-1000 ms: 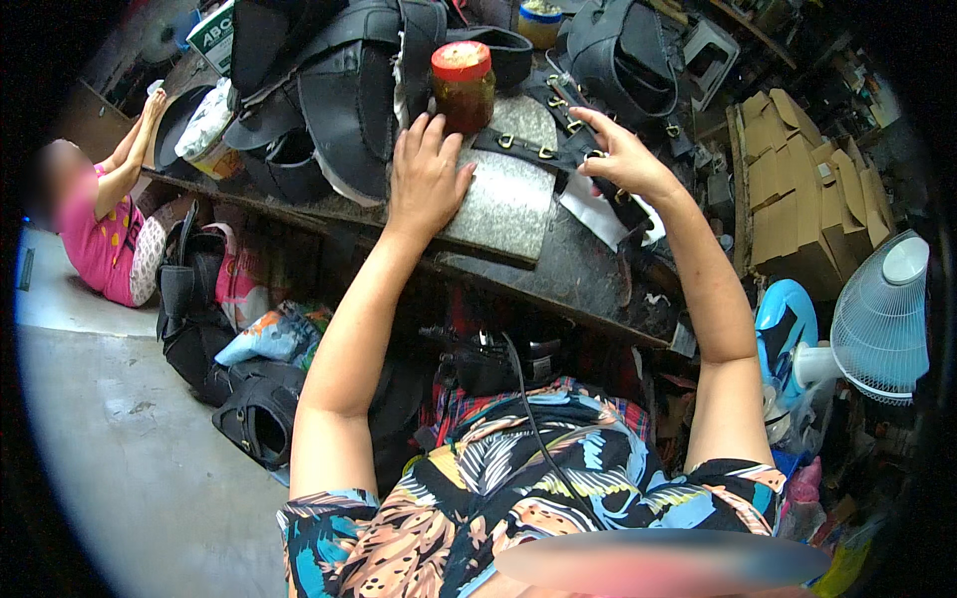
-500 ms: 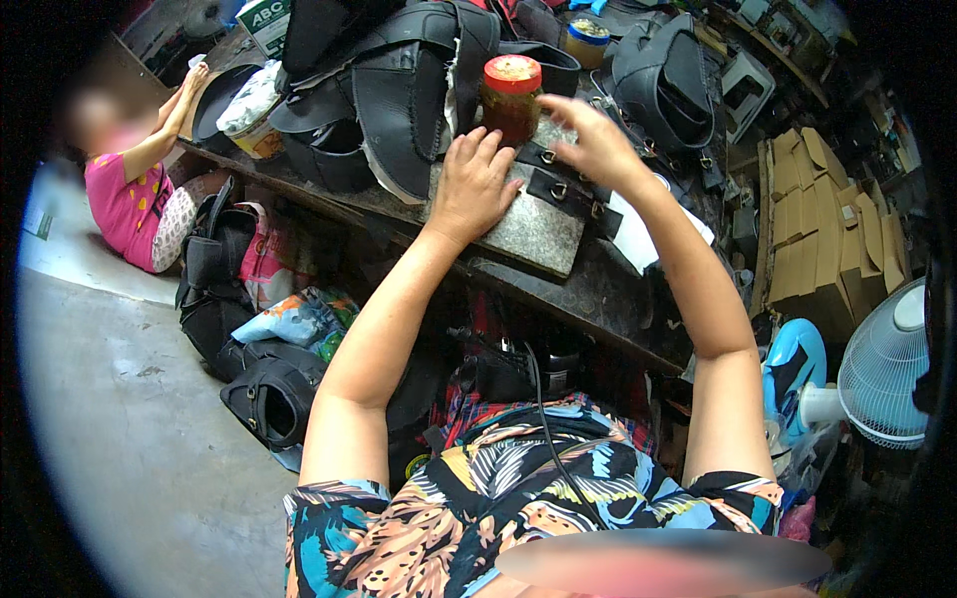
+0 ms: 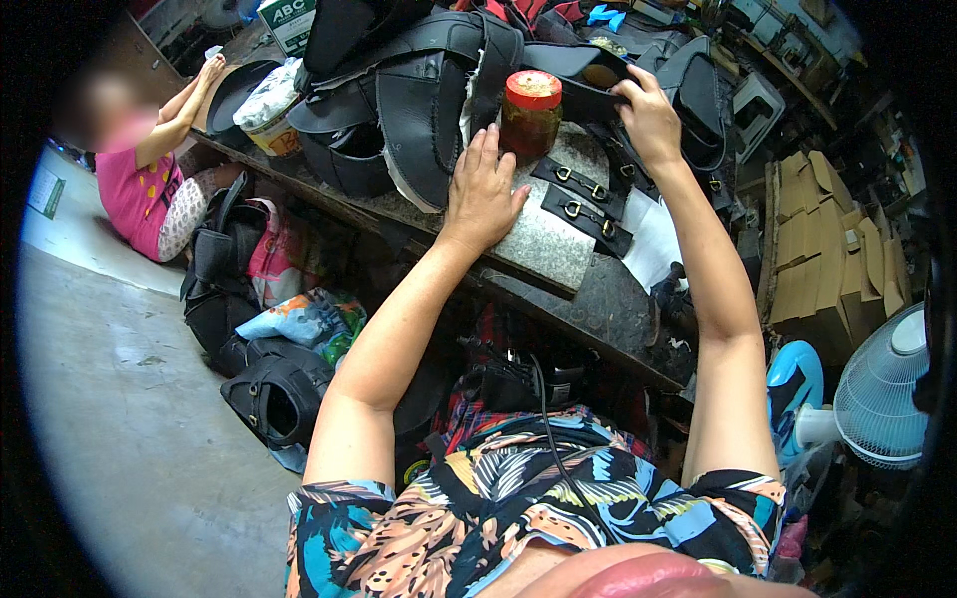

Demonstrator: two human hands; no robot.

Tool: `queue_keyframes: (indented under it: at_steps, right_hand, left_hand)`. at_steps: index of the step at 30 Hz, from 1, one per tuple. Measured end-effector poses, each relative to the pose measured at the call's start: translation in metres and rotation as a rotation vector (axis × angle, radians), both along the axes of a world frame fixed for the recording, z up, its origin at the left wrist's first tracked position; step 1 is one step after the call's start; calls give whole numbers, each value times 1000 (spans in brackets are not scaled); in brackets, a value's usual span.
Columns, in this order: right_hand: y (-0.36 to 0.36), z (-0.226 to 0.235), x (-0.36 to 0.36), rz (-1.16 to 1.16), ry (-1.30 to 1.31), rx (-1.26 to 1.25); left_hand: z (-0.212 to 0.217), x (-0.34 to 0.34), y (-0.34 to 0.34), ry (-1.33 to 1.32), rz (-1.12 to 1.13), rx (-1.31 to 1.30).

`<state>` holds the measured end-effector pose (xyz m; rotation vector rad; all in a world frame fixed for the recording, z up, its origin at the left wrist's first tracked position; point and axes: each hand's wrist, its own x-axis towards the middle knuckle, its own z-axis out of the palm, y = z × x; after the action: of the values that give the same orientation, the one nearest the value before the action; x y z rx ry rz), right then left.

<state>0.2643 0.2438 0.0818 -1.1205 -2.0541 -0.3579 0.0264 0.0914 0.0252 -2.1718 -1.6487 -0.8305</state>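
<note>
My left hand (image 3: 483,194) lies with fingers stretched over the edge of a grey stone slab (image 3: 543,244), close beside a jar (image 3: 530,128) with a red lid and dark contents. It holds nothing. Farther right, my right hand (image 3: 653,125) is raised, its fingers and thumb pinching the end of a curved black leather piece (image 3: 563,62) behind the jar. Two short black straps with buckles (image 3: 588,219) lie across the slab. Left of the jar stand large black leather parts (image 3: 424,125) with a frayed pale edge.
White paper (image 3: 650,239) lies right of the slab. More black leather work (image 3: 693,90) sits at the back right. A covered tub (image 3: 267,110) stands on the bench's left. Cardboard boxes (image 3: 822,249) and a fan (image 3: 882,389) are at right. A person in pink (image 3: 135,194) sits at far left.
My right hand has moved from beside the jar, right and away, to the curved leather piece and closed on its end. The left hand stays by the jar. The view has shifted slightly.
</note>
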Motion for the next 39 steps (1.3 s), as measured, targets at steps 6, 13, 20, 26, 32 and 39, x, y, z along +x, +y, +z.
queue_keyframes:
  at_steps: [6, 13, 20, 26, 32, 39]
  right_hand:
    - [-54, -2, 33, -94, -19, 124]
    - [-67, -2, 41, -114, 23, 114]
    - [-69, -1, 40, -142, 3, 161]
    - [-77, 4, 33, -121, -14, 71]
    - [-74, 31, 9, -161, -289, -267]
    - [-52, 80, -24, -243, -402, -354]
  left_hand:
    - [0, 2, -1, 9, 6, -3]
    - [1, 1, -1, 3, -1, 15]
    - [-1, 2, -1, -4, 6, 13]
    - [-2, 1, 1, -2, 2, 18]
    - [-2, 1, 2, -13, -20, 28]
    - [-3, 1, 3, -33, -7, 19]
